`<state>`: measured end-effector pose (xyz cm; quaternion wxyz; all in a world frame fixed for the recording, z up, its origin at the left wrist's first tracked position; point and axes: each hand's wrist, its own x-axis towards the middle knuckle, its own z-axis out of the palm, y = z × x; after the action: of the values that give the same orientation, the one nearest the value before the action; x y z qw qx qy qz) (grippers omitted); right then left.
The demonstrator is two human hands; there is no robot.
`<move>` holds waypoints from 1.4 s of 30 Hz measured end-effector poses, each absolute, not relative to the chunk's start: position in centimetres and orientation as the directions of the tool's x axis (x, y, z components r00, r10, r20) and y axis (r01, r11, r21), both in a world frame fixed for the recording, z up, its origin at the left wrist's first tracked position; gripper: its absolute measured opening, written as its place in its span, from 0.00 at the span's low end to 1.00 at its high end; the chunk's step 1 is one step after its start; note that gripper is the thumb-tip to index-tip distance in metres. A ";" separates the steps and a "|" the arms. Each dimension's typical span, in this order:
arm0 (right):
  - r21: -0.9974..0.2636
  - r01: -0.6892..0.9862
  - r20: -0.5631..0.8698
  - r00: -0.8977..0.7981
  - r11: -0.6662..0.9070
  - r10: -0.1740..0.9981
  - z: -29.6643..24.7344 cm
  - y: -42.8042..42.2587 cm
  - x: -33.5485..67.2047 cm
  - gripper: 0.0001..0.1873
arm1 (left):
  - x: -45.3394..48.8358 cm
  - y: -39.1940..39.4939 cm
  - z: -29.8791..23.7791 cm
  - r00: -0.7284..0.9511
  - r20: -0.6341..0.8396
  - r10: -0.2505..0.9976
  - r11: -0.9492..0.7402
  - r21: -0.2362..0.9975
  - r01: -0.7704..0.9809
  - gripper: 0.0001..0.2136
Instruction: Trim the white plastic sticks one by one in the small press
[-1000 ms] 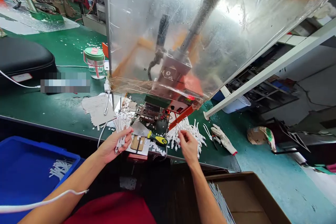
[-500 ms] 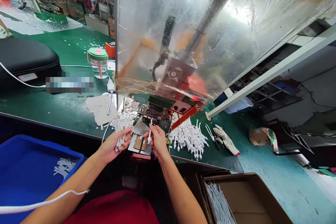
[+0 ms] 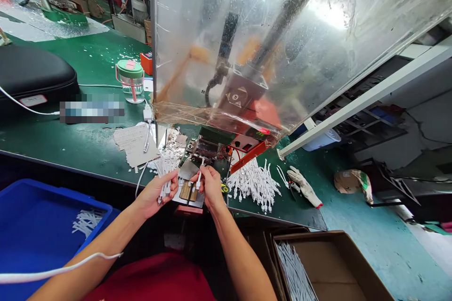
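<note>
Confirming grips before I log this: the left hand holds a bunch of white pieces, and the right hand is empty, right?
Not quite: the head view shows the right hand holding one white piece; the left hand does hold a bunch.

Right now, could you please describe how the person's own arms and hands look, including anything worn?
The left hand and right hand are ungloved; I can make out no ring or watch. Both forearms show no sleeves. Red clothing shows between them, and a white cord crosses before the left one.
</note>
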<state>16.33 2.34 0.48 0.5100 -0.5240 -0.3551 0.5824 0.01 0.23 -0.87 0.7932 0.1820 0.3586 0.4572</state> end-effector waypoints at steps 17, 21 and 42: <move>-0.954 0.277 -0.076 0.155 -0.117 0.985 1.4 1.1 25.3 0.13 | 4.1 1.5 -1.0 0.188 -0.341 0.921 0.367 0.921 -0.132 0.25; -0.613 0.753 0.190 0.437 -0.241 0.879 1.5 2.6 36.9 0.11 | 4.4 1.7 -1.4 0.183 -0.314 0.932 0.339 0.933 -0.124 0.21; -0.995 0.050 0.102 0.518 0.089 0.849 4.6 1.7 36.2 0.17 | 3.1 0.2 1.7 0.212 -0.338 0.917 0.389 0.876 -0.286 0.17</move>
<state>36.23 1.72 4.61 0.6346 -0.5970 -0.3764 0.3149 3.13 0.17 1.71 0.6975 0.3457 0.4562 0.4311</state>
